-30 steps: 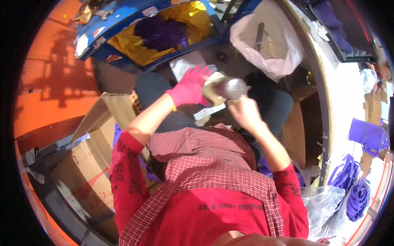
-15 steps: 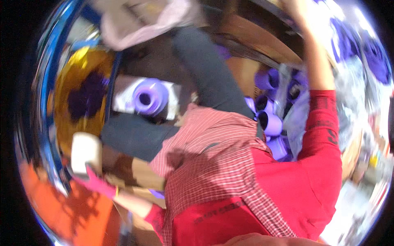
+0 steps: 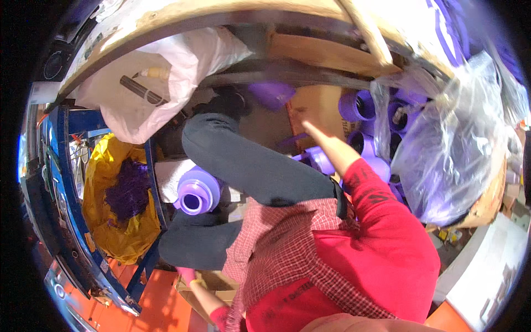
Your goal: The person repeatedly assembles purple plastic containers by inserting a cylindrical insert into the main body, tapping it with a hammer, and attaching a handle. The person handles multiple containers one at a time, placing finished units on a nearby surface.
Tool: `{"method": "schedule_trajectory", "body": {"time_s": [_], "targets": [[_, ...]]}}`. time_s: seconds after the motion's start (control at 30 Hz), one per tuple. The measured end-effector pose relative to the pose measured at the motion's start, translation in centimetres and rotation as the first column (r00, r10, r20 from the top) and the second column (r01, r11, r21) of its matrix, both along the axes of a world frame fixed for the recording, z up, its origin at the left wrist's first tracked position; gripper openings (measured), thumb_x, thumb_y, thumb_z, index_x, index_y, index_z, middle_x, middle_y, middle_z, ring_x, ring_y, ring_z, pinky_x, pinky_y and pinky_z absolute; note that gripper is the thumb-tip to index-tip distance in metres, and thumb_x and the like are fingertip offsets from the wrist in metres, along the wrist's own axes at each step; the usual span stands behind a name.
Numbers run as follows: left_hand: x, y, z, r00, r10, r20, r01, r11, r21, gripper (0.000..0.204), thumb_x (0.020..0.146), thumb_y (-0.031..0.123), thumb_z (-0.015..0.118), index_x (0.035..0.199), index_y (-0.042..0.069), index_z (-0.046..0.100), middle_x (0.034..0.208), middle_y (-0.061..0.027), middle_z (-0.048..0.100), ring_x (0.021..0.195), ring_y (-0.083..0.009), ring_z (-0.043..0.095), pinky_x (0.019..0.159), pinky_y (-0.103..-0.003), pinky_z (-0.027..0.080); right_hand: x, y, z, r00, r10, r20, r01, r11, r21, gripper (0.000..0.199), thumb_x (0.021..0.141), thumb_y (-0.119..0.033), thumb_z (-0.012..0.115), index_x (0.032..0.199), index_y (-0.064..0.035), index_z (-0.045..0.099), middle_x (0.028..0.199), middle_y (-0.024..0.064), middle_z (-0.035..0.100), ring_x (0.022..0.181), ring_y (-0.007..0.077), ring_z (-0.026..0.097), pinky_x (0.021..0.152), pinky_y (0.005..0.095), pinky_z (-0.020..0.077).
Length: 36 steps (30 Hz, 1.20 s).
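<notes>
My left hand [image 3: 187, 274], in a pink glove, is low beside my bent left leg, over a cardboard box [image 3: 209, 281]. Its fingers are hidden. My right arm reaches forward over my right thigh, and the right hand [image 3: 308, 130] is smeared by motion, so its fingers cannot be read. Close to it are a brown cardboard panel [image 3: 316, 105] and several purple plastic containers [image 3: 321, 160]. Farther forward lies a blurred purple piece [image 3: 272, 93]. A purple round container with an open neck [image 3: 193, 191] stands between my legs.
A white sack [image 3: 188, 72] holding a dark bar hangs open at the far left. Below it, a yellow bag [image 3: 99, 221] with purple shavings sits inside a blue metal frame [image 3: 72, 193]. A clear plastic bag [image 3: 453, 160] covers purple parts at right. A wooden table edge [image 3: 232, 17] runs across the front.
My right hand has come down from the upper right toward the purple containers. My left hand has drawn back beside my leg; the white cylindrical object by it is out of sight. The view has shifted.
</notes>
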State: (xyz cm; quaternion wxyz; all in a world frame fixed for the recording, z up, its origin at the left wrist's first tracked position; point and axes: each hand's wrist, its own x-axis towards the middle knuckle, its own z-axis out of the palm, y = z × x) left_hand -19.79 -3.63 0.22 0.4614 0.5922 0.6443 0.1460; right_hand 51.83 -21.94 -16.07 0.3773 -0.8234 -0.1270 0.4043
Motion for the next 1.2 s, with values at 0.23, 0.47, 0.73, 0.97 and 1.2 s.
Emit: {"method": "schedule_trajectory", "body": {"time_s": [0.23, 0.47, 0.73, 0.97, 1.2], "targets": [[16.3, 4.3, 15.7, 0.990, 0.065, -0.125, 0.007, 0.864, 0.504, 0.045, 0.096, 0.011, 0.055, 0.137, -0.008, 0.050, 0.137, -0.0194, 0.056, 0.126, -0.0307, 0.053, 0.108, -0.040, 0.040, -1.4, 16.1, -5.9, 0.466, 0.649, 0.602, -0.671, 0.702, -0.237, 0.037, 0.093, -0.021, 0.057, 0.124, -0.0002, 0.057, 0.124, 0.0212, 0.061, 0.116, 0.0386, 0.059, 0.099, 0.0458, 0.0483], [30.4, 8.2, 13.6, 0.506, -0.772, -0.383, 0.858, 0.408, 0.311, 0.100, 0.062, 0.026, 0.087, 0.146, 0.002, 0.038, 0.153, -0.0268, 0.032, 0.142, -0.0471, 0.029, 0.114, -0.060, 0.026, -1.8, 16.7, -5.7, -0.086, 0.985, 0.150, -0.530, 0.083, -0.844, 0.048, 0.089, -0.034, 0.063, 0.125, -0.0028, 0.056, 0.124, 0.0201, 0.061, 0.118, 0.0353, 0.058, 0.106, 0.0467, 0.0392], [29.5, 7.3, 9.8, 0.420, -0.821, -0.386, 0.896, 0.442, 0.037, 0.084, 0.057, 0.009, 0.086, 0.134, 0.009, 0.053, 0.141, -0.0220, 0.046, 0.127, -0.0441, 0.045, 0.105, -0.047, 0.043, 0.5, -0.7, 5.7, 0.269, 0.840, 0.471, -0.575, 0.532, -0.622, 0.021, 0.083, -0.018, 0.062, 0.100, -0.0095, 0.070, 0.099, 0.0170, 0.065, 0.100, 0.0339, 0.064, 0.086, 0.0458, 0.0500], [24.0, 5.4, 11.3, 0.867, -0.452, -0.212, 0.499, 0.791, 0.355, 0.077, 0.070, 0.022, 0.081, 0.137, -0.001, 0.050, 0.131, -0.0190, 0.057, 0.123, -0.0349, 0.055, 0.106, -0.040, 0.042, -1.1, -7.4, 29.4, 0.920, 0.062, 0.388, -0.155, 0.965, 0.213, 0.032, 0.089, -0.015, 0.073, 0.111, 0.0002, 0.056, 0.132, 0.0147, 0.059, 0.116, 0.0188, 0.056, 0.103, 0.0322, 0.0413], [16.2, -1.2, 10.8, 0.862, -0.222, 0.456, -0.002, 0.898, 0.440, 0.062, 0.091, 0.022, 0.065, 0.145, 0.001, 0.043, 0.144, -0.0125, 0.050, 0.130, -0.0265, 0.050, 0.109, -0.040, 0.039, -5.6, 4.2, 35.7, 0.970, 0.047, 0.238, -0.223, 0.555, 0.801, 0.017, 0.093, -0.011, 0.066, 0.100, -0.0072, 0.051, 0.097, -0.0008, 0.053, 0.088, 0.0092, 0.047, 0.083, 0.0248, 0.0390]]}}
